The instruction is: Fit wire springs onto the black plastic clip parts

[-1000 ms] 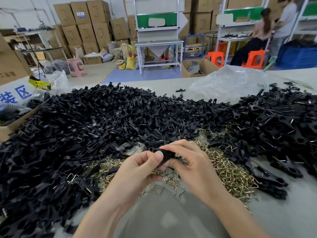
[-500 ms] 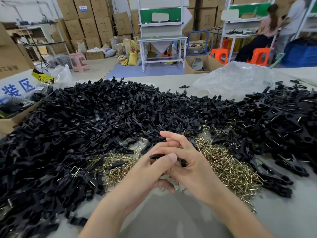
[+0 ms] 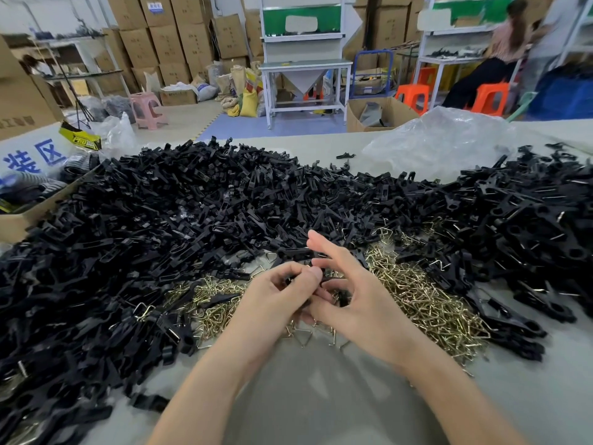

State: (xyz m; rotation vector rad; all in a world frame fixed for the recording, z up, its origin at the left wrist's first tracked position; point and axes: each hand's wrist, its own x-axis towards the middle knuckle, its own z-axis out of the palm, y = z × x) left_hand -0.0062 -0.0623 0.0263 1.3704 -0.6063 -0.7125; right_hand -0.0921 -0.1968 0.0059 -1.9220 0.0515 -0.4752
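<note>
Far left: cardboard box (image 3: 22, 216) at the table edge, with dark items inside that cannot be identified.

Left to centre: a deep heap of loose clip parts (image 3: 154, 226) runs from near to far. They look like light, rigid mouldings that tangle together.

Centre, near: wire springs (image 3: 215, 305) are scattered on the grey table (image 3: 321, 399). These are brass-coloured bent loops, continuing as a denser patch to the right of the hands.

The hands are together over the springs. The left hand (image 3: 272, 303) has curled fingers, with thumb and forefinger pinching one black clip part (image 3: 329, 280). The right hand (image 3: 362, 303) touches it; thumb and lower fingers close on the same part while the upper two fingers are splayed free. I cannot tell whether a spring is already seated, because the fingers hide the joint.

Handling judgement: the part is stiff and smooth, so grip it by its flat sides near the pivot. The spring is thin, springy and sharp-ended, and likely to flick away; pinch it at the loop, not the legs.

Right: a pile of clips (image 3: 529, 226) showing metal glints, probably already fitted.

Far right: crumpled clear plastic bag (image 3: 449, 146).
</note>
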